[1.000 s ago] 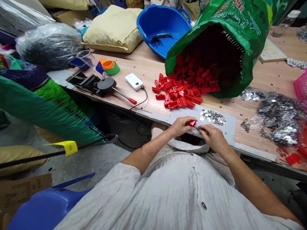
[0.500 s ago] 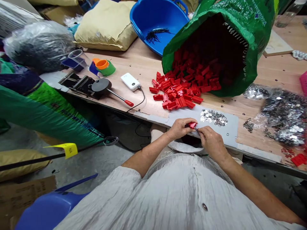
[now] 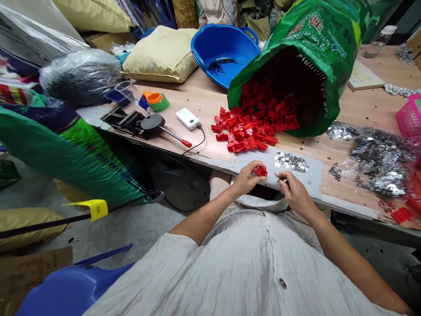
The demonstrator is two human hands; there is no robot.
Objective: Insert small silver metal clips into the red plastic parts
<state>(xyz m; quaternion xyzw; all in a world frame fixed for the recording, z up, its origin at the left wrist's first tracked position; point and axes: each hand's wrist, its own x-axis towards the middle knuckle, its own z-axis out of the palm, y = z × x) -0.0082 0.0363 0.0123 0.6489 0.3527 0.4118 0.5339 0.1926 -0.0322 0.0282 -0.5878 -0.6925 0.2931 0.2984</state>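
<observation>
One small red plastic piece [image 3: 261, 170] sits in my left hand [image 3: 246, 179], blocky and glossy, the same sort as the heap of red pieces [image 3: 250, 131] spilling from the green sack [image 3: 312, 39] farther up the table [image 3: 197, 94]. I hold it just above the grey sheet [image 3: 315, 175] at the table's near edge, close to my body.

My left fingers [image 3: 253, 166] are curled tight round the red piece, thumb and forefinger pinching it. My right hand [image 3: 294, 189] is likewise closed, its fingertips gripping a thin metal clip [image 3: 276, 175] that points toward the red piece; I cannot make out its shape. A scatter of silver clips [image 3: 292, 161] lies on the grey sheet just beyond.

Half a second ago my two hands were touching, clip against red piece; now they have drawn apart, with a clear gap between them.
</observation>
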